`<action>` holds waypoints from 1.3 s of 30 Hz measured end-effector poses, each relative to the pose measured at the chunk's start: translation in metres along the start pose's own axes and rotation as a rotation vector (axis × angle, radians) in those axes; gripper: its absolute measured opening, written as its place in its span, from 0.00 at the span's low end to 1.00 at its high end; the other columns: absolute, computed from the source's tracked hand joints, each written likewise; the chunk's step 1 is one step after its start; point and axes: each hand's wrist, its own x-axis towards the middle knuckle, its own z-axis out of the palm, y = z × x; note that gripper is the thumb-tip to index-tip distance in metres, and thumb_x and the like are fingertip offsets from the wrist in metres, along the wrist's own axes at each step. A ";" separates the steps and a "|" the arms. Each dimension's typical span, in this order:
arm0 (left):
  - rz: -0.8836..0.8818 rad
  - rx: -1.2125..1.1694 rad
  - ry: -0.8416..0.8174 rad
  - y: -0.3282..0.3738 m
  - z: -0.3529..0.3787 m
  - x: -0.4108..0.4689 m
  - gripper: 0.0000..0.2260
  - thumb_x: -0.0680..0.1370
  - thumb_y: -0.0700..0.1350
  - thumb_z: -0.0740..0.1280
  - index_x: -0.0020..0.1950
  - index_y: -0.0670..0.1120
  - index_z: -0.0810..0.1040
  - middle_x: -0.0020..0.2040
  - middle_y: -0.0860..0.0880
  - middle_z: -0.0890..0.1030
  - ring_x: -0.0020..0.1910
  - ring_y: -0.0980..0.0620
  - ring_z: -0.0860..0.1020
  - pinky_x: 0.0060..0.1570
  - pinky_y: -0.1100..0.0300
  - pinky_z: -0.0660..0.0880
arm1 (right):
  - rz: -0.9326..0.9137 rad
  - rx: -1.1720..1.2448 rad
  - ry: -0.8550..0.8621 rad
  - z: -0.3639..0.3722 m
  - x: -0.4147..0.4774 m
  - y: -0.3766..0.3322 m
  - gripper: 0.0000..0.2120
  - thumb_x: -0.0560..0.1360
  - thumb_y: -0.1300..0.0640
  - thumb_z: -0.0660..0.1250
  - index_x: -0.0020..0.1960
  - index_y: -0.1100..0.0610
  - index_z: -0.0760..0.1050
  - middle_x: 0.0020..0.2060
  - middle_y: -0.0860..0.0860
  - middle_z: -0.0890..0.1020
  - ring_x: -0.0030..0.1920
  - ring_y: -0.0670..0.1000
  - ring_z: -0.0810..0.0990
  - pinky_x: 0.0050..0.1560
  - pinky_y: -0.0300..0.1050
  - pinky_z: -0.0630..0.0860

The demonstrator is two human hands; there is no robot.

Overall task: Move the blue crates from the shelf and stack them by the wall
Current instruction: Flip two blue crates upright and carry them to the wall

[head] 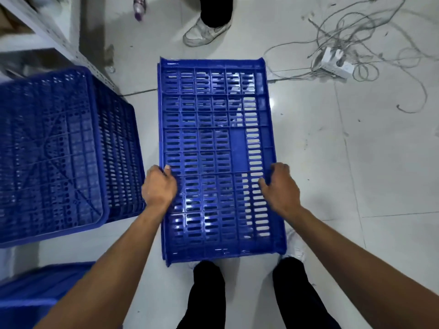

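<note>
I hold a blue slotted crate (213, 129) out in front of me above the white floor, its long axis pointing away from me. My left hand (159, 186) grips its left edge and my right hand (280, 188) grips its right edge, both near the end closest to me. A second blue crate (54, 148) lies upside down at the left beside the white shelf frame (59, 41). Part of a third blue crate (35, 288) shows at the bottom left.
A tangle of grey cables and a white power strip (337, 62) lie on the tiled floor (356, 162) at the upper right. Another person's white shoe (204, 32) stands ahead, and a plastic bottle (139, 7) lies near the top. My own legs (209, 293) are below.
</note>
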 end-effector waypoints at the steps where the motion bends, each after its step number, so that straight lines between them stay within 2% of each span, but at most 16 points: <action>1: -0.011 0.011 0.001 -0.007 0.001 0.007 0.19 0.84 0.53 0.54 0.55 0.38 0.72 0.51 0.37 0.79 0.46 0.37 0.77 0.43 0.49 0.71 | 0.001 -0.010 0.040 0.005 0.003 0.000 0.22 0.78 0.50 0.65 0.68 0.59 0.66 0.63 0.56 0.70 0.56 0.58 0.77 0.45 0.47 0.71; 3: -0.035 0.027 0.004 -0.017 0.005 0.015 0.20 0.84 0.53 0.54 0.57 0.37 0.73 0.52 0.37 0.80 0.48 0.36 0.78 0.45 0.47 0.72 | -0.014 -0.006 0.106 0.015 0.007 -0.004 0.24 0.77 0.49 0.66 0.67 0.59 0.66 0.62 0.56 0.70 0.57 0.56 0.75 0.48 0.48 0.75; 6: -0.062 0.032 -0.007 -0.022 0.010 0.020 0.20 0.84 0.53 0.54 0.60 0.37 0.73 0.54 0.36 0.80 0.51 0.34 0.78 0.47 0.47 0.72 | 0.049 0.064 0.204 0.021 0.014 -0.014 0.26 0.78 0.48 0.66 0.69 0.60 0.64 0.64 0.56 0.69 0.61 0.55 0.73 0.52 0.49 0.74; 7: -0.063 0.029 -0.009 -0.023 0.010 0.021 0.20 0.84 0.53 0.54 0.60 0.37 0.73 0.54 0.36 0.80 0.52 0.34 0.78 0.47 0.48 0.71 | 0.108 0.104 0.198 0.022 0.019 -0.014 0.27 0.78 0.47 0.66 0.70 0.60 0.64 0.65 0.56 0.69 0.61 0.55 0.73 0.54 0.50 0.74; 9: -0.057 0.017 -0.014 -0.024 0.011 0.023 0.20 0.84 0.53 0.54 0.60 0.38 0.74 0.54 0.37 0.80 0.52 0.35 0.78 0.47 0.49 0.71 | 0.272 0.270 0.071 0.022 0.031 -0.012 0.27 0.78 0.43 0.63 0.69 0.60 0.67 0.64 0.55 0.72 0.60 0.56 0.76 0.57 0.50 0.74; 10: -0.053 0.009 -0.019 -0.023 0.012 0.022 0.20 0.84 0.53 0.54 0.59 0.38 0.74 0.54 0.37 0.80 0.52 0.35 0.78 0.47 0.49 0.71 | 0.366 0.421 -0.023 0.021 0.035 -0.011 0.25 0.78 0.41 0.62 0.65 0.59 0.71 0.61 0.54 0.76 0.56 0.55 0.78 0.57 0.50 0.75; 11: -0.053 0.003 -0.024 -0.022 0.012 0.022 0.20 0.84 0.54 0.54 0.59 0.38 0.74 0.54 0.37 0.80 0.51 0.35 0.78 0.46 0.50 0.70 | 0.441 0.562 -0.084 0.020 0.038 -0.009 0.21 0.78 0.40 0.61 0.57 0.58 0.75 0.54 0.53 0.80 0.50 0.54 0.80 0.53 0.50 0.77; 13: -0.052 -0.005 -0.029 -0.019 0.013 0.022 0.20 0.84 0.54 0.54 0.59 0.39 0.74 0.53 0.38 0.80 0.51 0.36 0.78 0.46 0.50 0.70 | 0.490 0.644 -0.090 0.013 0.041 -0.008 0.20 0.79 0.42 0.60 0.40 0.57 0.73 0.40 0.53 0.79 0.37 0.51 0.76 0.39 0.46 0.73; 14: -0.049 -0.009 -0.029 -0.015 0.014 0.022 0.19 0.84 0.54 0.54 0.59 0.39 0.74 0.54 0.38 0.80 0.52 0.36 0.78 0.46 0.50 0.71 | 0.489 0.647 -0.075 0.009 0.042 -0.008 0.21 0.79 0.42 0.59 0.38 0.57 0.71 0.37 0.52 0.78 0.35 0.51 0.74 0.36 0.45 0.70; 17: -0.044 -0.013 -0.046 -0.003 0.017 0.022 0.20 0.84 0.54 0.53 0.61 0.39 0.74 0.55 0.38 0.80 0.53 0.36 0.78 0.49 0.49 0.73 | 0.493 0.692 -0.042 0.003 0.047 -0.003 0.20 0.80 0.42 0.58 0.41 0.58 0.73 0.41 0.52 0.80 0.40 0.51 0.77 0.39 0.45 0.73; 21: -0.050 -0.009 -0.121 0.020 0.028 0.016 0.20 0.84 0.54 0.53 0.61 0.39 0.74 0.56 0.38 0.80 0.54 0.36 0.78 0.52 0.49 0.74 | 0.517 0.681 -0.005 -0.014 0.054 0.013 0.20 0.80 0.41 0.58 0.42 0.57 0.75 0.44 0.54 0.82 0.45 0.55 0.80 0.51 0.51 0.78; 26: -0.017 -0.020 -0.171 0.051 0.049 -0.006 0.20 0.84 0.55 0.53 0.60 0.40 0.74 0.55 0.38 0.81 0.53 0.37 0.78 0.48 0.52 0.72 | 0.520 0.639 0.019 -0.044 0.063 0.047 0.19 0.80 0.42 0.58 0.44 0.56 0.76 0.42 0.52 0.81 0.43 0.54 0.80 0.47 0.48 0.76; 31: 0.009 -0.033 -0.228 0.091 0.077 -0.026 0.20 0.84 0.55 0.53 0.60 0.40 0.74 0.54 0.40 0.81 0.51 0.39 0.79 0.48 0.52 0.73 | 0.568 0.625 0.036 -0.078 0.067 0.082 0.19 0.80 0.41 0.58 0.48 0.57 0.75 0.46 0.54 0.82 0.45 0.56 0.81 0.51 0.51 0.78; 35: 0.046 -0.003 -0.258 0.117 0.092 -0.038 0.20 0.84 0.55 0.53 0.61 0.40 0.73 0.53 0.40 0.81 0.46 0.43 0.76 0.45 0.54 0.70 | 0.610 0.608 0.039 -0.099 0.068 0.105 0.18 0.79 0.41 0.58 0.41 0.54 0.72 0.46 0.55 0.81 0.48 0.58 0.81 0.56 0.55 0.78; 39: 0.023 -0.022 -0.282 0.136 0.097 -0.039 0.20 0.84 0.55 0.54 0.63 0.41 0.73 0.56 0.40 0.80 0.52 0.40 0.78 0.48 0.52 0.73 | 0.612 0.636 0.047 -0.111 0.068 0.117 0.17 0.80 0.44 0.58 0.39 0.54 0.71 0.40 0.52 0.80 0.42 0.54 0.80 0.47 0.48 0.77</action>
